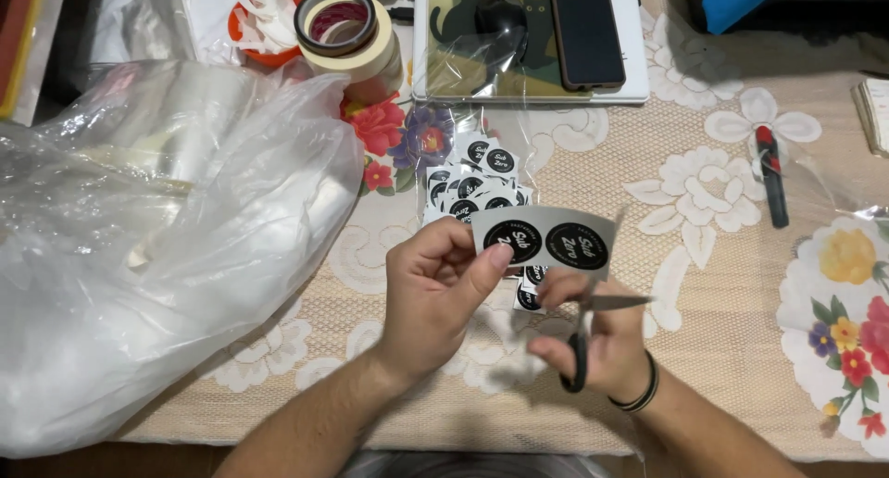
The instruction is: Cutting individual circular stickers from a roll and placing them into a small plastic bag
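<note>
My left hand [433,291] pinches a grey strip of backing paper [548,240] carrying two round black stickers, holding it level above the table. My right hand [593,344] grips black-handled scissors [593,313] just under the strip's right half, the blades pointing right and blurred. Behind the strip lies a pile of cut-out black round stickers [472,186] on the tablecloth.
A big clear plastic bag [157,246] fills the left side. Rolls of tape [347,29] stand at the back, beside a white tablet with a black phone [586,31] on it. A red-and-black pen [770,172] lies at the right on the floral tablecloth [722,283].
</note>
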